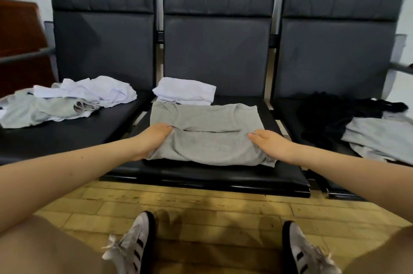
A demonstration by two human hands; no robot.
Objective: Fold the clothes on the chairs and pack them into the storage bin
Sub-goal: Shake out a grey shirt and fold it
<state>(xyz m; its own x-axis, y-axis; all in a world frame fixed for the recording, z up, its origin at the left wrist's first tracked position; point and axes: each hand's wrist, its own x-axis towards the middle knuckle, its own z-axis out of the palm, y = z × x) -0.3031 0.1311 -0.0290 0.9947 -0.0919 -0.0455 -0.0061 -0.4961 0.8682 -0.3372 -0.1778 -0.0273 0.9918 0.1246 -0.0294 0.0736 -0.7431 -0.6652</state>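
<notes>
A grey T-shirt (207,130) lies half folded on the middle chair seat (201,175). The left hand (154,139) grips its left edge and the right hand (268,144) its right edge, fingers tucked under the cloth. Just behind sits a folded white shirt (185,91). Unfolded clothes (67,99) lie on the left seat.

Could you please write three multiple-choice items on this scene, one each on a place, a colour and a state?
1. Where does the folded white stack lie?
A. left seat
B. middle seat
C. floor
2. What colour is the shirt being folded?
A. grey
B. black
C. red
3. How do the hands hold that shirt?
A. one hand only
B. neither touches it
C. both grip its sides

Answers: 1 B, it lies behind the shirt on the middle seat. 2 A, the cloth is plainly grey. 3 C, the left hand and right hand each grip a side.
</notes>
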